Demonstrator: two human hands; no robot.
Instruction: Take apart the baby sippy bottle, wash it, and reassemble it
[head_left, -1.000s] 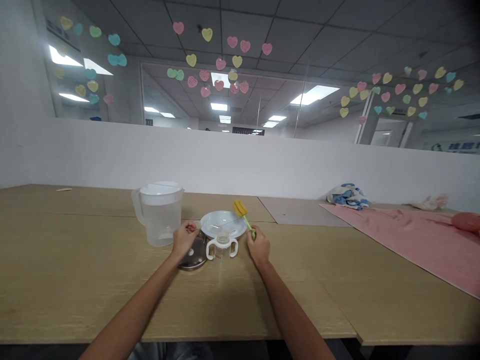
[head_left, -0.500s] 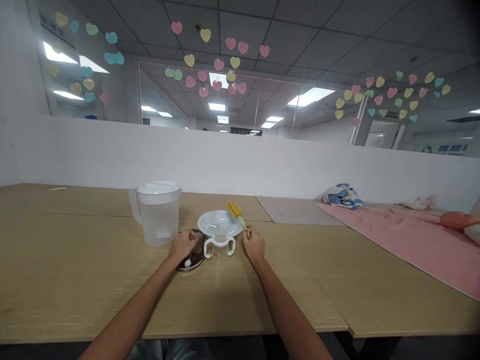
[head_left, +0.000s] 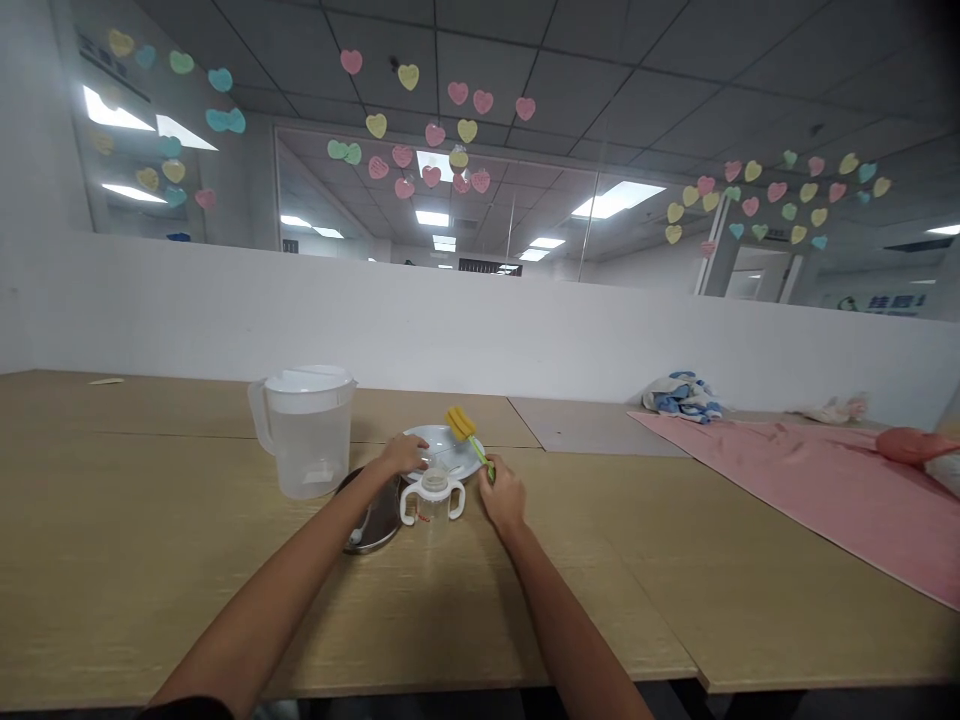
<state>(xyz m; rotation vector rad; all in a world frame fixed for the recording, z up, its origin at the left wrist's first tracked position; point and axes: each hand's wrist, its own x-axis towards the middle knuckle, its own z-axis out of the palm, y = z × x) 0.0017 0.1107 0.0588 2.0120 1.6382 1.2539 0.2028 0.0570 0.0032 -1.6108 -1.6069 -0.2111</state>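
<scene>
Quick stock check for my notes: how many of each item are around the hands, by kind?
Plastic pitcher: 1
White bowl: 1
Two-handled baby cup: 1
Sponge bottle brush: 1
Round metal lid: 1
Total: 5

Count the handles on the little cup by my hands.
2. Both are white loops on the clear training cup: one handle on the side toward the left hand, the other handle toward the right hand. Neither looks hidden.
</scene>
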